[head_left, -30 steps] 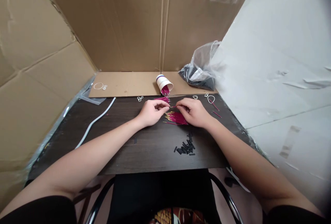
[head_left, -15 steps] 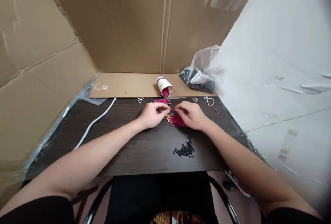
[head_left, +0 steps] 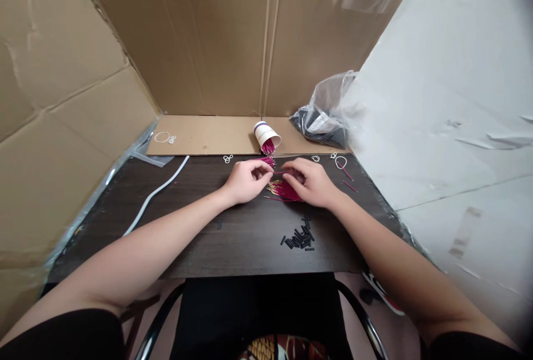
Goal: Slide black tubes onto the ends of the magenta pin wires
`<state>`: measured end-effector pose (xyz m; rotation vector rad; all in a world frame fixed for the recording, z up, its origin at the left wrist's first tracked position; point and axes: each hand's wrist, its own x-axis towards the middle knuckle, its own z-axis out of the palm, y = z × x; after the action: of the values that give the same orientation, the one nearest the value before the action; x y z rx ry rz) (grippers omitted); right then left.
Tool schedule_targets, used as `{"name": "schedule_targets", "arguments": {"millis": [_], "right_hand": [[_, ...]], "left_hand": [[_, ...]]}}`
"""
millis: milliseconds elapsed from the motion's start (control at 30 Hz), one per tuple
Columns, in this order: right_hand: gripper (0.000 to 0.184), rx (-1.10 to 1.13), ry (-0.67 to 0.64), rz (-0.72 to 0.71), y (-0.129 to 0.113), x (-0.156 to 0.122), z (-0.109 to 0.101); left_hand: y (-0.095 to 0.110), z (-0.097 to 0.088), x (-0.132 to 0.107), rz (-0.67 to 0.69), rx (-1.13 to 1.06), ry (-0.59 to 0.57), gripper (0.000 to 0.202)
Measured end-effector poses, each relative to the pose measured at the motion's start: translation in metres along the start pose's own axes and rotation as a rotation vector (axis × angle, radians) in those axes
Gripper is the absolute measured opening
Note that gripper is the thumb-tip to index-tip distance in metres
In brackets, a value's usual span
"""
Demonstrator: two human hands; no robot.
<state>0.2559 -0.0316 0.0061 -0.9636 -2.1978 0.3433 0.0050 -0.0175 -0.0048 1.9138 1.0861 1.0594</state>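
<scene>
My left hand (head_left: pixel 245 181) and my right hand (head_left: pixel 310 182) rest close together on the dark table (head_left: pixel 200 238), fingers pinched. Between their fingertips they hold one thin magenta wire (head_left: pixel 278 172). Just below the fingertips lies a pile of magenta wires with gold tips (head_left: pixel 283 189), partly hidden by my right hand. A tipped white paper cup (head_left: pixel 266 135) behind the hands spills more magenta wires. A heap of short black tubes (head_left: pixel 298 238) lies nearer to me, below my right wrist.
Cardboard walls stand at the left and back, a white wall at the right. A clear plastic bag of black pieces (head_left: pixel 325 116) sits at the back right. A white strip (head_left: pixel 156 193) lies on the left of the table. Small white rings (head_left: pixel 227 158) lie along the cardboard sheet.
The view has shifted slightly. Both hands stay at the same spot, with the fingertips a little closer together on the single wire.
</scene>
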Motion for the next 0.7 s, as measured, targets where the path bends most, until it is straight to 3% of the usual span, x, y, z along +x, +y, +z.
{"name": "schedule_targets", "arguments": {"millis": [133,267,400,567,700], "right_hand": [[0.033,-0.070,0.053,0.090,0.008,-0.001,-0.005],[0.025,-0.093,0.061,0.124,0.011,0.000,-0.009],[0.008,-0.068,-0.051,0.067,0.006,0.000,-0.012],[0.006,-0.057,-0.212,0.073,0.005,-0.001,-0.009],[0.004,-0.043,-0.238,0.075,0.010,-0.001,-0.005]], "left_hand": [[0.000,-0.017,0.007,0.086,0.228,0.128,0.006],[-0.009,-0.029,0.015,0.195,0.360,0.193,0.007],[-0.021,-0.030,0.019,0.177,0.418,0.184,0.007],[-0.024,-0.029,0.019,0.097,0.437,0.137,0.005],[-0.021,-0.029,0.019,0.109,0.440,0.145,0.005]]}}
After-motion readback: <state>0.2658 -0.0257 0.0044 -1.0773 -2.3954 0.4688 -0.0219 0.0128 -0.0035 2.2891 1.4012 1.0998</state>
